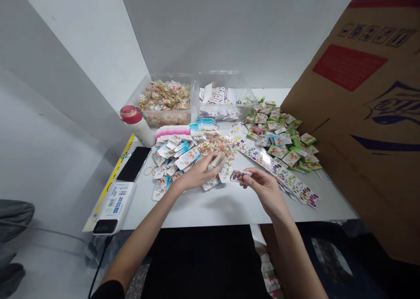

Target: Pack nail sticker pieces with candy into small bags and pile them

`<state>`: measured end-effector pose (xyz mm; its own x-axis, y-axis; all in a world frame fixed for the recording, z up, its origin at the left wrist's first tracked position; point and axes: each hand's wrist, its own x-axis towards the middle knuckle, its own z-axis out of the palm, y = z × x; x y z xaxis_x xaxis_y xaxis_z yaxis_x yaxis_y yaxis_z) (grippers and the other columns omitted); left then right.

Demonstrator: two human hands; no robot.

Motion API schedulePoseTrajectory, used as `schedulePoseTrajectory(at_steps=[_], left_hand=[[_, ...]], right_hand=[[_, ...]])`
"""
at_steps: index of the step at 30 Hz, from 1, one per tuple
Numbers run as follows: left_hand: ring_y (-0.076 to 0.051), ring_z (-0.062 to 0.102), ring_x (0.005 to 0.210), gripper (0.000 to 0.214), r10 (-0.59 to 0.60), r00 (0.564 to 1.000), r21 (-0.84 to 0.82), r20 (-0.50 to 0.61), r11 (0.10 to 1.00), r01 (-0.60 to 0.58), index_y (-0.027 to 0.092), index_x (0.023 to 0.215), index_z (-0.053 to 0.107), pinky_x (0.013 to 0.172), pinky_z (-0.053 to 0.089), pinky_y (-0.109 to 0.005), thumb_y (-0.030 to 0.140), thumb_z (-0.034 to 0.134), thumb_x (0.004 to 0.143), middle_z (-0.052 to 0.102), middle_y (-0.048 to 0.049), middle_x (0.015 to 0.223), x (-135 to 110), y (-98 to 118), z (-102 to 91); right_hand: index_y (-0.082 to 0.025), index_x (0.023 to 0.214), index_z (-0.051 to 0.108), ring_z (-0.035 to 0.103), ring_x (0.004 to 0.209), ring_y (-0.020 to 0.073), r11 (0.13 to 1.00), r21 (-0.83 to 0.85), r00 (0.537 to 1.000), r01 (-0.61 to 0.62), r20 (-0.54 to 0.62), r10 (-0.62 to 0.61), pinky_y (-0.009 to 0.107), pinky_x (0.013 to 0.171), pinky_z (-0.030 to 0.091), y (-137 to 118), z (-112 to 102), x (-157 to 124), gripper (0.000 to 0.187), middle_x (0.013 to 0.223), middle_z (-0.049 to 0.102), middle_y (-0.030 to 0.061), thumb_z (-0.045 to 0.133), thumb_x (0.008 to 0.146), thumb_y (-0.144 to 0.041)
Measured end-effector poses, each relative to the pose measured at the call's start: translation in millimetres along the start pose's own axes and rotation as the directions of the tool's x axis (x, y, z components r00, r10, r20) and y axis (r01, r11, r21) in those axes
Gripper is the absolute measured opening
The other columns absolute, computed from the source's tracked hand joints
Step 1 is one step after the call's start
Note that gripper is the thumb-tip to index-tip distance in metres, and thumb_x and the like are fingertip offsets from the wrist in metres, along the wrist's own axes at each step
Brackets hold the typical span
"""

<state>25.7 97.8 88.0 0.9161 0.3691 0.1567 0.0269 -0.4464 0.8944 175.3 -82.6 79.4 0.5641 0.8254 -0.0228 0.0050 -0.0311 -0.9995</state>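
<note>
My left hand [204, 171] grips a small open cardboard box [218, 161], its hollow end facing up and right. Just right of it, my right hand [260, 185] pinches a small printed sticker card [236, 175] with purple nail shapes. Behind the hands lies a heap of tiny colourful candy-like pieces [218, 146]. Flat blue-and-white boxes [187, 158] are piled left of my left hand. Long printed sticker strips [265, 161] stretch diagonally to the right of my right hand.
Finished-looking green boxes [292, 158] heap up at right beside a big carton [367, 115]. Clear bins [170, 116] stand behind. At left are a red-capped bottle [141, 130], a phone [134, 164], a power bank [114, 203] and rubber bands [149, 171].
</note>
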Motion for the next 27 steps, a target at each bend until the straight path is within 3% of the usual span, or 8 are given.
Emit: schedulePoseTrajectory(at_steps=[2, 7, 9, 13, 16, 18, 24, 27], left_hand=[[-0.022, 0.061, 0.093, 0.032, -0.133, 0.988, -0.219, -0.072, 0.969, 0.115, 0.018, 0.106, 0.063, 0.086, 0.050, -0.034, 0.040, 0.046, 0.093, 0.065, -0.0068, 0.096, -15, 11, 11.1], [-0.016, 0.058, 0.069, 0.031, -0.213, 0.974, -0.453, 0.077, 0.863, 0.225, 0.019, 0.106, 0.055, 0.053, 0.049, -0.022, 0.044, 0.056, 0.088, 0.058, -0.0025, 0.080, -45, 25, 35.5], [-0.015, 0.054, 0.068, 0.026, -0.242, 0.967, -0.459, 0.075, 0.853, 0.249, 0.019, 0.099, 0.054, 0.052, 0.045, -0.020, 0.043, 0.055, 0.088, 0.054, -0.0004, 0.077, -52, 27, 37.7], [-0.013, 0.049, 0.067, 0.031, -0.225, 0.974, -0.274, -0.014, 0.938, 0.212, 0.017, 0.076, 0.057, 0.063, 0.042, -0.021, 0.041, 0.047, 0.093, 0.049, 0.0018, 0.069, -61, 33, 38.5], [-0.015, 0.054, 0.070, 0.030, -0.233, 0.972, -0.311, -0.013, 0.925, 0.217, 0.018, 0.094, 0.063, 0.066, 0.046, -0.023, 0.041, 0.045, 0.094, 0.057, -0.0007, 0.077, -66, 38, 47.6], [-0.016, 0.055, 0.067, 0.033, -0.285, 0.958, -0.416, -0.029, 0.875, 0.248, 0.019, 0.105, 0.063, 0.059, 0.050, -0.023, 0.044, 0.044, 0.094, 0.058, -0.0018, 0.078, -68, 38, 58.0], [-0.013, 0.052, 0.058, 0.036, -0.408, 0.905, -0.608, -0.116, 0.750, 0.260, 0.016, 0.102, 0.063, 0.046, 0.050, -0.021, 0.048, 0.052, 0.090, 0.052, 0.0005, 0.069, -72, 25, 81.2], [-0.012, 0.051, 0.058, 0.036, -0.421, 0.897, -0.611, -0.138, 0.748, 0.257, 0.015, 0.103, 0.063, 0.047, 0.050, -0.021, 0.046, 0.056, 0.088, 0.052, 0.0007, 0.069, -74, 20, 82.3]], right_hand=[[-0.019, 0.089, 0.066, 0.062, 0.067, 0.0156, 1.000, 0.022, 1.000, 0.021, 0.018, -0.021, 0.030, 0.065, 0.051, -7, 2, -1, 0.024, 0.080, 0.068, 0.0035, 0.070, 0.080, -0.041], [-0.018, 0.095, 0.064, 0.061, 0.067, 0.0151, 0.998, -0.039, 0.995, 0.042, 0.091, -0.039, 0.027, 0.060, 0.048, -19, 7, 2, 0.026, 0.077, 0.067, 0.0031, 0.069, 0.080, -0.040], [-0.019, 0.096, 0.061, 0.060, 0.066, 0.0146, 0.996, -0.081, 0.992, 0.038, 0.124, -0.028, 0.026, 0.060, 0.046, -24, 7, 4, 0.027, 0.074, 0.066, 0.0015, 0.070, 0.080, -0.039], [-0.020, 0.092, 0.061, 0.060, 0.068, 0.0146, 0.957, -0.276, 0.965, 0.089, 0.263, -0.014, 0.026, 0.063, 0.046, -35, 7, 4, 0.019, 0.077, 0.065, 0.0012, 0.068, 0.082, -0.035], [-0.023, 0.090, 0.065, 0.058, 0.070, 0.0132, 0.864, -0.461, 0.941, 0.205, 0.337, -0.044, 0.026, 0.066, 0.045, -42, 14, 1, 0.007, 0.086, 0.063, 0.0011, 0.065, 0.083, -0.025], [-0.024, 0.093, 0.064, 0.056, 0.069, 0.0127, 0.818, -0.519, 0.936, 0.248, 0.346, -0.064, 0.025, 0.064, 0.044, -42, 22, -1, 0.013, 0.086, 0.060, -0.0001, 0.066, 0.081, -0.020], [-0.022, 0.080, 0.066, 0.055, 0.074, 0.0144, 0.786, -0.516, 0.922, 0.341, 0.347, -0.172, 0.026, 0.066, 0.044, -32, 34, -8, 0.007, 0.085, 0.053, 0.0020, 0.062, 0.086, -0.020], [-0.024, 0.095, 0.069, 0.058, 0.082, 0.0165, 0.800, -0.450, 0.876, 0.398, 0.444, -0.186, 0.028, 0.072, 0.047, -27, 32, -12, 0.018, 0.090, 0.055, 0.0046, 0.052, 0.094, -0.023]])
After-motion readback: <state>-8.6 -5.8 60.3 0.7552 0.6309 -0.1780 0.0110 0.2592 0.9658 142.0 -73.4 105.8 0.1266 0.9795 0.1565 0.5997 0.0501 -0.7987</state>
